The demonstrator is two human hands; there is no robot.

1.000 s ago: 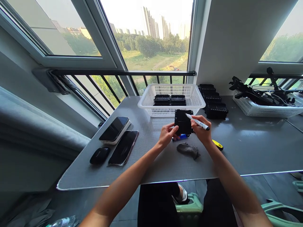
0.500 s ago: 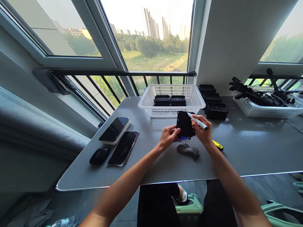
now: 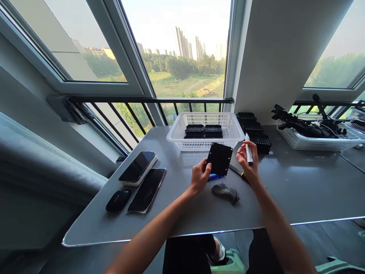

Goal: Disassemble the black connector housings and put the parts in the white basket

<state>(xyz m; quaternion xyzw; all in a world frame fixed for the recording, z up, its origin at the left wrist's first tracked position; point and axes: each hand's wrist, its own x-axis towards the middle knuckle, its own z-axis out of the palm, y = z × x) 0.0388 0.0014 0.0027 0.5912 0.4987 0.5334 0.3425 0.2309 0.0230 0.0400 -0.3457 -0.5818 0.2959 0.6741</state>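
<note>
My left hand [image 3: 200, 175] grips a flat black plastic plate [image 3: 220, 158] by its left edge, thumb across its face. Small notches or holes line the plate's sides. In my right hand [image 3: 248, 160] a white marker [image 3: 248, 149] with a black end is held upright, apart from the plate. Below the plate a crumpled grey cloth [image 3: 225, 193] lies on the table, with a blue item [image 3: 214, 177] partly hidden behind the plate. A tool with a yellow-and-black handle [image 3: 243, 176] rests by my right wrist, partly covered by it.
A white basket [image 3: 205, 145] holding several black parts stands behind my hands. Stacked black parts [image 3: 260, 142] sit right of it. A second white basket [image 3: 322, 143] carries black gear and cables. At left lie two phones [image 3: 147, 190] [image 3: 137, 166] and a black case [image 3: 118, 200].
My right hand has drawn the marker off the plate, to the right, and turned it upright. My left hand has tilted the plate. The view has shifted slightly upward.
</note>
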